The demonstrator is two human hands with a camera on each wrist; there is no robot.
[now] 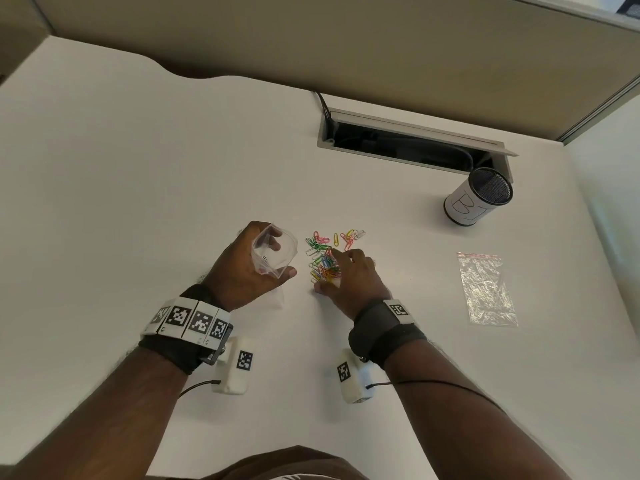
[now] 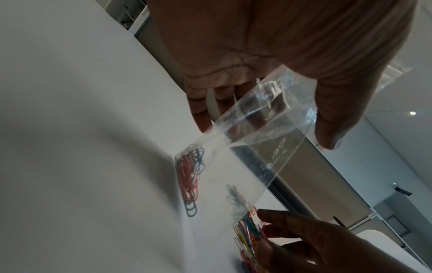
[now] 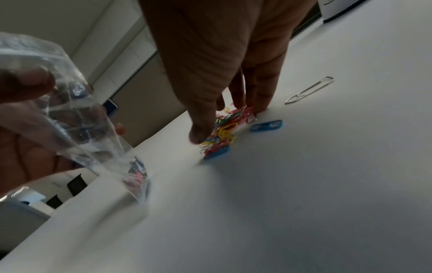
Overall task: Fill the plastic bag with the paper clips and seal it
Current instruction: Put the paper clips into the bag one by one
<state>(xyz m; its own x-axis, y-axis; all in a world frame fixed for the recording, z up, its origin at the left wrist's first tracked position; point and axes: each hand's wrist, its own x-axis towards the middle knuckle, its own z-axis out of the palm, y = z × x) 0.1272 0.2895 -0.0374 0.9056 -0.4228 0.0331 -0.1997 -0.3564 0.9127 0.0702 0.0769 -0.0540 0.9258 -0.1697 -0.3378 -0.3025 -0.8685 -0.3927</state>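
Note:
My left hand (image 1: 254, 268) holds a clear plastic bag (image 1: 273, 252) upright with its mouth spread wide, fingers and thumb round the rim. Its bottom rests on the table, and several red and blue paper clips (image 2: 190, 175) lie inside at the bottom. A pile of coloured paper clips (image 1: 325, 256) lies on the white table just right of the bag. My right hand (image 1: 346, 275) is down on the pile, thumb and fingers (image 3: 203, 129) closing round a bunch of clips (image 3: 224, 129). Loose clips (image 3: 309, 90) lie beside it.
A second clear bag with a red strip (image 1: 486, 289) lies flat to the right. A mesh pen cup wrapped in paper (image 1: 479, 197) stands at the back right, near an open cable slot (image 1: 408, 140) in the white table (image 1: 138, 185).

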